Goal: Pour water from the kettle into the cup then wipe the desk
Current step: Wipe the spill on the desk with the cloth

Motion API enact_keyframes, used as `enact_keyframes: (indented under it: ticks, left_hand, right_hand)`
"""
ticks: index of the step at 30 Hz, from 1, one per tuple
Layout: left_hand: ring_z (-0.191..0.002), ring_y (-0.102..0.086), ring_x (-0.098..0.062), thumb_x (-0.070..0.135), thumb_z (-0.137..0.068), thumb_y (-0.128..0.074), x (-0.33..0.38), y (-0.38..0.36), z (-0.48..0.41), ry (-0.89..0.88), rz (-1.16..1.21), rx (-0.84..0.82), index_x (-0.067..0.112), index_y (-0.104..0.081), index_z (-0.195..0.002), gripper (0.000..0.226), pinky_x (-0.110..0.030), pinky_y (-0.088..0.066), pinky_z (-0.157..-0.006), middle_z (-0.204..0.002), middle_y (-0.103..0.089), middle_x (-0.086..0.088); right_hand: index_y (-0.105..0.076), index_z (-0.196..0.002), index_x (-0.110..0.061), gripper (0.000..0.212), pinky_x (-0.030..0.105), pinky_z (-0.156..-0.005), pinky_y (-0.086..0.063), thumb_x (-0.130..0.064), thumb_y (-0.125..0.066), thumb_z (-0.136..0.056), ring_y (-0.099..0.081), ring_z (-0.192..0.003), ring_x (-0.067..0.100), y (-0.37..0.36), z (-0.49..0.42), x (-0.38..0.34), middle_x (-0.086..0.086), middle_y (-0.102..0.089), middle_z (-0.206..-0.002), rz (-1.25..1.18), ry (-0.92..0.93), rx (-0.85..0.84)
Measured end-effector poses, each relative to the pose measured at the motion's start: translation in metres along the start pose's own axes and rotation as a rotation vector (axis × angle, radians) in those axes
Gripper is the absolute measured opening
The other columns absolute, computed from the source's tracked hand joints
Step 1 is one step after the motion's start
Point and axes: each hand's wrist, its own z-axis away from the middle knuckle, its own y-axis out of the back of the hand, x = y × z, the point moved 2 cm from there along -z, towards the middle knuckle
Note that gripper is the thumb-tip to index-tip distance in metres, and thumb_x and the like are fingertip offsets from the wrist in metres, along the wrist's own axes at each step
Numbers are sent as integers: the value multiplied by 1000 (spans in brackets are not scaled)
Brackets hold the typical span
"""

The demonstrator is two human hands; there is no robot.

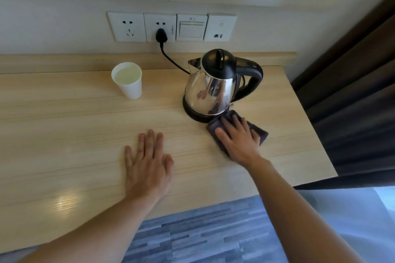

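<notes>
A steel kettle with a black lid and handle stands on its black base at the back right of the wooden desk. To its left stands a white paper cup filled with water. My right hand lies flat on a dark cloth just in front of the kettle's base, pressing it to the desk. My left hand rests flat on the desk, fingers spread, holding nothing.
A black cord runs from the kettle to a plug in the wall sockets behind. A dark curtain hangs at the desk's right end. The desk's front edge is near my forearms, with grey floor below.
</notes>
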Motion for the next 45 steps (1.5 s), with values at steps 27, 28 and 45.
enact_keyframes:
  ticks: [27, 28, 45]
  left_hand:
    - [-161, 4, -19, 50, -99, -10, 1, -1, 5, 31, 3, 42, 28, -2, -165, 70, -56, -2, -129, -175, 2, 2]
    - [-161, 3, -19, 50, -99, -11, 1, 0, 5, 32, 7, 42, 28, -3, -165, 70, -56, -1, -129, -175, 1, 2]
    - [-161, 4, -17, 49, -102, -12, -1, -4, 1, 28, 9, 50, 28, -1, -165, 67, -55, -1, -129, -175, 2, 3]
  right_hand:
    - [-23, -161, -50, 59, 52, -128, -3, -65, -29, -104, -3, -162, 19, -98, 114, -19, -10, -15, -174, 171, 367, 122]
    - [-30, -159, -48, 57, 50, -127, -7, -63, -33, -104, -9, -162, 17, -102, 120, -18, -11, -22, -173, 152, 386, 150]
    - [-70, -122, -8, 34, 29, -88, -60, -32, -48, -110, -76, -102, 17, 31, 106, 21, 10, -79, -109, -1159, -31, 67]
